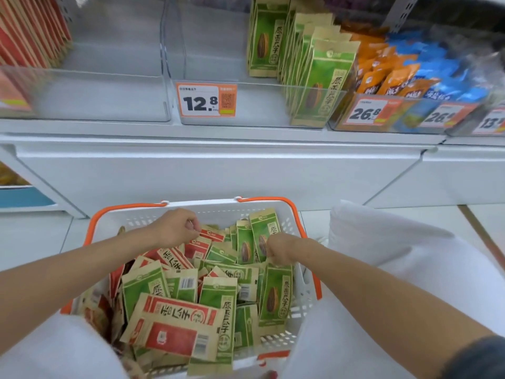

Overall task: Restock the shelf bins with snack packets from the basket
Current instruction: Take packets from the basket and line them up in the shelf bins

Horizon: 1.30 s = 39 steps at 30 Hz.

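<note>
The person kneels by the basket [123, 209], which sits on the floor under the shelf and is full of green and red packets all mixed up. The left hand [175, 228] has its fingers curled and pinches the top edge of a red packet [211, 236] near the far wall of the basket. The right hand [281, 248] has its fingers curled round the bottom part of a green packet [263, 228], which stands up out of the pile. It looks like more than one green packet may be in that grip, but it is hard to tell. The step looks like picking and sorting packets by colour before lifting them. To do it well, each hand should take one colour only and hold the packets flat together so none slip out. The green ones should go up into the middle bin [259, 102], the one with the 12.8 tag [206, 99], where a green row [322, 86] stands at the right and the left side is bare. They should stand upright with the fronts facing out, like that row. The red ones likely belong in the left bin [109, 94], beside the red stack [32, 28].
</note>
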### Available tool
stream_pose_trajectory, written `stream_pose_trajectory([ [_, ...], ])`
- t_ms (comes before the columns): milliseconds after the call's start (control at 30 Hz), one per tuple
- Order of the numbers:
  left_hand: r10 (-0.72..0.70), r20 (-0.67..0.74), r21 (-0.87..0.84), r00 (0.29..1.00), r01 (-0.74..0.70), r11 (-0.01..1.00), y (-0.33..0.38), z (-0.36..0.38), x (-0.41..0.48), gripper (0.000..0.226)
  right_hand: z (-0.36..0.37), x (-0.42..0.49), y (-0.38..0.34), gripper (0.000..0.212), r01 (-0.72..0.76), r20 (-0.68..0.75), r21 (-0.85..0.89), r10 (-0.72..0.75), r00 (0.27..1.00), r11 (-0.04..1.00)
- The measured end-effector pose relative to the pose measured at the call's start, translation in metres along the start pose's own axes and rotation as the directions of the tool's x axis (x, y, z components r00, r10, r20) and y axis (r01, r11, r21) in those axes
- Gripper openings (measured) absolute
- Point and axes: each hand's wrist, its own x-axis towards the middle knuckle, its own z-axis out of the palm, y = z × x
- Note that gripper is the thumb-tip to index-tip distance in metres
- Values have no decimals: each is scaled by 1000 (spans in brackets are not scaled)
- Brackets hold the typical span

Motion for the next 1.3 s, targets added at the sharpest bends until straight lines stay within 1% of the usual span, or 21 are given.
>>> stream_pose_trajectory([
  [33, 2, 24, -33, 1000, -1, 999, 2, 1, 0, 3, -10, 1, -4, 29, 28, -37, 43, -26, 999, 999],
  [67, 8, 61, -79, 998, -3, 997, 6, 1, 0, 11, -23, 0, -11, 32, 64, -76, 81, -58, 995, 995],
  [167, 79, 236, -240, 968, -21, 971, 25, 5, -5, 55, -64, -9, -30, 34, 231, -253, 216, -174, 952, 949],
  [200, 115, 264, -287, 958, -36, 957, 31, 8, -6, 61, -77, -14, -36, 31, 289, -317, 256, -202, 927, 923],
  [233, 155, 261, -341, 953, -60, 938, 36, 11, -6, 55, -87, -18, -39, 26, 335, -380, 289, -214, 900, 897],
  [300, 183, 163, -444, 970, -93, 891, 46, 13, -6, 30, -102, -23, -41, 22, 409, -502, 361, -195, 842, 838],
  [333, 171, 88, -480, 981, -109, 871, 51, 12, -5, 23, -107, -24, -41, 21, 429, -540, 403, -169, 825, 808],
  [433, 143, -111, -478, 983, -179, 860, 62, 0, -2, 20, -120, -25, -38, 20, 426, -659, 472, -13, 752, 772],
  [500, 120, -183, -512, 976, -199, 836, 68, -13, 0, 17, -131, -29, -33, 29, 414, -753, 464, 103, 649, 783],
  [533, 119, -198, -541, 973, -209, 815, 71, -20, 2, 15, -138, -33, -31, 35, 422, -806, 431, 131, 577, 798],
  [633, 151, -265, -548, 952, -278, 789, 84, -42, 4, 16, -159, -44, -20, 48, 414, -943, 229, 95, 319, 881],
  [667, 156, -295, -540, 943, -299, 787, 88, -51, 5, 16, -166, -45, -14, 52, 371, -965, 168, 76, 251, 913],
  [700, 159, -334, -540, 929, -327, 775, 93, -60, 5, 17, -174, -45, -8, 58, 311, -975, 127, 62, 213, 942],
  [733, 161, -379, -536, 911, -358, 765, 98, -69, 5, 18, -180, -44, -2, 64, 245, -977, 102, 51, 208, 964],
  [867, 143, -558, -537, 817, -487, 688, 128, -107, 6, 19, -182, -24, 27, 79, 12, -950, -24, -26, 310, 1000],
  [933, 107, -616, -540, 781, -517, 664, 145, -130, 11, 15, -173, -10, 35, 86, -88, -947, -102, -69, 313, 991],
  [1000, 85, -646, -536, 758, -530, 657, 164, -153, 22, 11, -167, -1, 39, 89, -176, -953, -135, -80, 291, 975],
  [1100, 51, -668, -524, 742, -518, 677, 186, -186, 50, 13, -165, 8, 40, 92, -216, -966, -146, -92, 241, 965],
  [1167, 64, -664, -507, 745, -511, 694, 194, -204, 77, 14, -165, 14, 41, 93, -216, -974, -136, -90, 210, 967],
  [1233, 76, -637, -513, 767, -495, 701, 195, -217, 107, 9, -165, 20, 38, 91, -190, -982, -101, -68, 174, 977],
  [1300, 57, -608, -533, 792, -460, 711, 197, -225, 136, 22, -166, 26, 33, 86, -140, -991, -63, -45, 126, 988],
])
